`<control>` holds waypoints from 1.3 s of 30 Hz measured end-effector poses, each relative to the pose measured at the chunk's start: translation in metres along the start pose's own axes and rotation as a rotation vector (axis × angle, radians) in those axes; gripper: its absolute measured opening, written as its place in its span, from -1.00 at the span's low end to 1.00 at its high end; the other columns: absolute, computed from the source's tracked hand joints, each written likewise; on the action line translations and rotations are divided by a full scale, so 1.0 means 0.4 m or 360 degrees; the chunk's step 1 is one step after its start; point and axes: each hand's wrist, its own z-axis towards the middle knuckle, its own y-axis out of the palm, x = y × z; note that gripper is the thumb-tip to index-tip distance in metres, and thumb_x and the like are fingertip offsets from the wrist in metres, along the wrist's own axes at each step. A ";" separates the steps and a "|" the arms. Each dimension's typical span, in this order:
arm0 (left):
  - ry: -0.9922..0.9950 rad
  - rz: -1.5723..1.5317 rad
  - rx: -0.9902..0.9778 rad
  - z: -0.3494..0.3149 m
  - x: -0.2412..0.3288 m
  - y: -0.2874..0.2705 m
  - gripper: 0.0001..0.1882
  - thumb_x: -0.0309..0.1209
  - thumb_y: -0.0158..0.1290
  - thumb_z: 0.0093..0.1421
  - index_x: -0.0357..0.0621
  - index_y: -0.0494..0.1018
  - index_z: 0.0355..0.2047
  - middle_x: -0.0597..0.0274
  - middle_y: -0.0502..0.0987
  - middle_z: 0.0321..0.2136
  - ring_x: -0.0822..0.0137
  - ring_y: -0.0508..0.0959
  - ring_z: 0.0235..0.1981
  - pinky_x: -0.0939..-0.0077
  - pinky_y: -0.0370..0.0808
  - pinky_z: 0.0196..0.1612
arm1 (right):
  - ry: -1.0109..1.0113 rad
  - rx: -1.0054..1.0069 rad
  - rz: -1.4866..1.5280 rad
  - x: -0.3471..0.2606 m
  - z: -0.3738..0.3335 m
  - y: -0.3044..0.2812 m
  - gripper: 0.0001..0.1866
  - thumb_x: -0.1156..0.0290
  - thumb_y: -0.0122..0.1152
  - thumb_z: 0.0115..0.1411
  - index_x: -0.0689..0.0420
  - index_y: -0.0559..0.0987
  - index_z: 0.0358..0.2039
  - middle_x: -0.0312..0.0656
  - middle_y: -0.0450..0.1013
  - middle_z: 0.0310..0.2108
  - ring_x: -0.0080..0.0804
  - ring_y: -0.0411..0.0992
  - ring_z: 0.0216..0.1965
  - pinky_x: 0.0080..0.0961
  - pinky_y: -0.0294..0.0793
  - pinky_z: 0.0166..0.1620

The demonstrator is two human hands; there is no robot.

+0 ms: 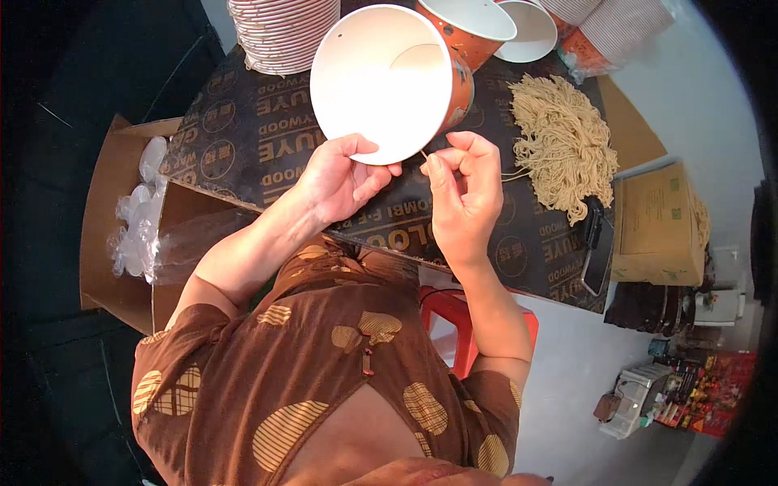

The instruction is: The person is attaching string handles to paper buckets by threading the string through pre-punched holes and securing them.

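Observation:
A large paper bucket (365, 89), white inside and orange outside, is tilted with its mouth toward me. My left hand (336, 182) grips its lower rim, thumb inside and fingers beneath. A small hole shows in the wall at the upper left. Just right of the rim, my right hand (466, 190) pinches a thin beige cord between thumb and forefinger, its short end touching the bucket's edge. Behind that hand the cord (516, 175) runs out toward a loose heap of beige cord (563, 146) on the table.
The dark printed board table (284, 121) carries stacked buckets (284, 36) at back left and more buckets (470, 28) at back right. Cardboard boxes stand left (113, 219) and right (656, 227). A red stool (450, 312) sits below the table edge.

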 end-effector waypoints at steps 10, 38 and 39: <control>0.0537 0.0385 0.0171 -0.001 -0.025 0.009 -0.73 -0.51 -0.16 0.17 -0.52 0.33 -0.21 -0.04 0.49 -0.50 0.29 0.47 -0.68 0.57 0.32 -0.76 | 0.0251 0.0034 0.0110 0.062 -0.016 0.014 -0.76 0.63 0.07 0.21 0.33 0.35 -0.11 -0.18 0.50 -0.34 -0.58 0.44 -0.39 -0.62 0.44 -0.28; 0.0869 0.3040 0.0258 0.046 -0.023 0.008 -0.88 -0.54 0.04 0.10 -0.35 0.43 -0.35 -0.18 0.49 -0.34 -0.13 0.47 -0.17 0.09 0.38 -0.11 | 0.0495 -0.0025 -0.0485 0.095 -0.005 0.035 -0.62 0.51 0.23 0.08 0.30 0.37 -0.09 -0.02 0.50 -0.51 -0.17 0.53 -0.46 -0.29 0.46 -0.33; 0.0865 0.3040 0.0260 0.048 -0.021 0.006 -0.88 -0.54 0.04 0.10 -0.35 0.43 -0.35 -0.18 0.49 -0.34 -0.13 0.47 -0.17 0.09 0.38 -0.11 | 0.0529 -0.0059 -0.0509 0.088 -0.003 0.035 -0.63 0.50 0.23 0.07 0.30 0.39 -0.11 0.00 0.51 -0.50 -0.14 0.53 -0.46 -0.28 0.46 -0.32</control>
